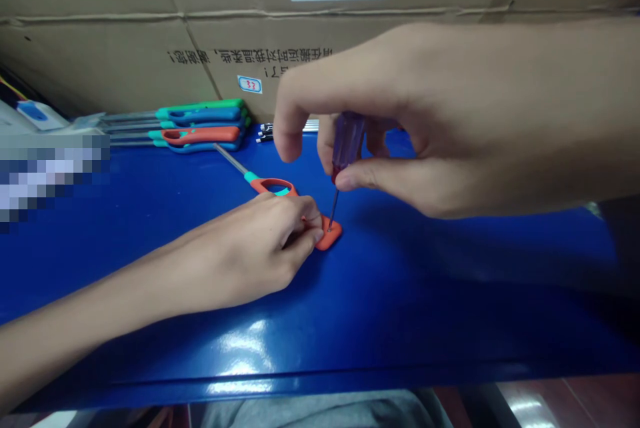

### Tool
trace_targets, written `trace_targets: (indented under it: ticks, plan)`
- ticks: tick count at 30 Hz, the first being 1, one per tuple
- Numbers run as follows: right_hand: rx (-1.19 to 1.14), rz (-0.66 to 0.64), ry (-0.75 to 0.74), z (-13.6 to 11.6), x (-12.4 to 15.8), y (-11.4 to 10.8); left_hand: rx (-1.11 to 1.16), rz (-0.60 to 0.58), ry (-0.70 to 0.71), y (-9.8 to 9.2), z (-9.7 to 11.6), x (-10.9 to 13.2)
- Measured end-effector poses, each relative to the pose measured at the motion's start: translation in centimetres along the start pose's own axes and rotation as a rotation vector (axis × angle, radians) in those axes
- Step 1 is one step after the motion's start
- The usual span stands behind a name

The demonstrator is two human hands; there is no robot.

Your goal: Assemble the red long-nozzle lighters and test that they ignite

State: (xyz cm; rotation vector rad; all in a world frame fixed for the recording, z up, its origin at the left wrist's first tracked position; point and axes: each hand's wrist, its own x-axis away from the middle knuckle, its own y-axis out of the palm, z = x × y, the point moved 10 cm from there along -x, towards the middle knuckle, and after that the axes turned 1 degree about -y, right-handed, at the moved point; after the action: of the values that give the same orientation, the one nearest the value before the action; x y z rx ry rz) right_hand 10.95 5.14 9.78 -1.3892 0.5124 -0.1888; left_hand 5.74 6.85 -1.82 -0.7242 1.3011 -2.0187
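Bright overhead light throws white glare across the glossy blue workbench point(450, 321) near its front edge, and the right hand point(380, 121) casts a soft shadow beneath it. Wide-angle distortion bends the frame's edges, and a pixelated blur point(50, 178) covers part of the left side.

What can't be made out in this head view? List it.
- Orange plastic piece: mostly covered by the left hand.
- Purple screwdriver: tip too thin to show what it meets.
- Right hand: arm cut off by the right edge.
- Pixelated patch: hides what lies at left.
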Motion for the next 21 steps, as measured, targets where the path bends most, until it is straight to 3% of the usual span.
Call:
trace_targets:
  ticks: [5,9,15,21]
  plan:
    - [-0.014,-0.021,0.004,0.0,-0.1,0.2,0.048,-0.049,-0.05,0.3,-1.1,-0.5]
    - [-0.016,-0.049,0.034,-0.2,-0.4,0.3,0.051,-0.014,-0.057,-0.2,-1.5,-1.0]
    - [-0.005,-0.163,0.12,0.0,-0.5,0.9,0.04,-0.031,-0.055,-0.3,-1.6,-1.5]
    - [-0.014,-0.02,0.032,-0.2,-0.5,0.2,0.044,-0.066,0.031,-0.5,-0.8,-1.9]
